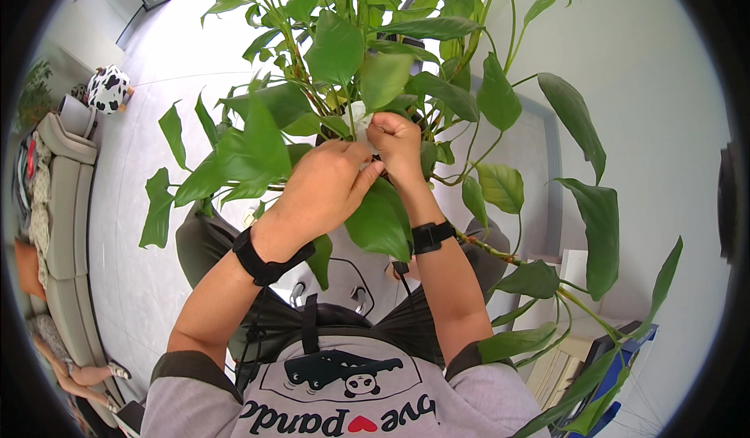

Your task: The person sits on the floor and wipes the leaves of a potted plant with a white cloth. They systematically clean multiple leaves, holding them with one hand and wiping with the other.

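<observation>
A large leafy potted houseplant (378, 221) spreads its broad green leaves in front of me. Amid its stems is a crumpled white tissue (358, 116), upright beside a thin green leaf stalk. My right hand (399, 142) pinches the tissue's right side between thumb and fingers. From the left, my left hand (325, 183) reaches in with curled fingers and thumb at the tissue's lower end; its fingertips are partly hidden. Both hands are close together, nearly touching. Below them, a broad glossy leaf hangs between my forearms. The pot is mostly covered by leaves and hands.
A beige sofa (67, 221) with clothes on it lines the left side, where another person's leg (94, 375) shows. A cow-patterned stool (109, 89) stands farther off. The white wall (650, 163) is on the right. Long stems reach down over boxes (556, 368) at lower right.
</observation>
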`<state>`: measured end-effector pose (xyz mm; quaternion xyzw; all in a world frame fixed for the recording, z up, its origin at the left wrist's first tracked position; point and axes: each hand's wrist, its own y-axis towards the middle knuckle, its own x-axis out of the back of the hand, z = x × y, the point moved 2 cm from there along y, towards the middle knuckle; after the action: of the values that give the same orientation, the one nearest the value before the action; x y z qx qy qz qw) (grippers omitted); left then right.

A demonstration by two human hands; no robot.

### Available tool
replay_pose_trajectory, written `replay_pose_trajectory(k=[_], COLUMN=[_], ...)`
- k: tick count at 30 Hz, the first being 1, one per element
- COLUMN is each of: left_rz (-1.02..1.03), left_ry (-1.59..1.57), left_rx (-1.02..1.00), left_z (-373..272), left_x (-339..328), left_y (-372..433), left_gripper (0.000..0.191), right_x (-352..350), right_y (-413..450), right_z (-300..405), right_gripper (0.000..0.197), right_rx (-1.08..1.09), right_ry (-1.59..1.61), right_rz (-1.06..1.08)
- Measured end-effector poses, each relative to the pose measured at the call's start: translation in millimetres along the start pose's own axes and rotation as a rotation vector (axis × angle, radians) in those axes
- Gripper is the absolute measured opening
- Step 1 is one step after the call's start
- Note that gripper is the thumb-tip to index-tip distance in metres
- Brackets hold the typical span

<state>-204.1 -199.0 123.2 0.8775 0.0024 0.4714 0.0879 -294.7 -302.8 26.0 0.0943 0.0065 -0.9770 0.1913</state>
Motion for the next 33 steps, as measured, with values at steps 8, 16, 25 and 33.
replay_pose_trajectory(k=[8,16,25,33], left_rz=[-0.417,-0.028,-0.024,0.027], left_ry=[-0.183,-0.550,-1.081,-1.191], left_rx=[-0.117,0.223,0.433,0.380], left_z=[0.3,44.0,70.5,66.0], left_x=[10.7,6.5,-0.4,1.3], left_y=[23.5,63.7,54.0,43.8], left_gripper=[0.021,0.033,0.009,0.010], right_x=[-0.8,4.5,-4.0,-5.3], right_y=[-4.7,-15.0,-21.9,-10.8], right_z=[13.6,11.0,23.4,16.0], right_gripper=[0.008,0.010,0.016,0.010], right_rx=[0.147,0.143,0.132,0.100], right_ry=[0.023,0.007,0.217,0.260], right_rz=[-0.031,0.037,0.058,0.077])
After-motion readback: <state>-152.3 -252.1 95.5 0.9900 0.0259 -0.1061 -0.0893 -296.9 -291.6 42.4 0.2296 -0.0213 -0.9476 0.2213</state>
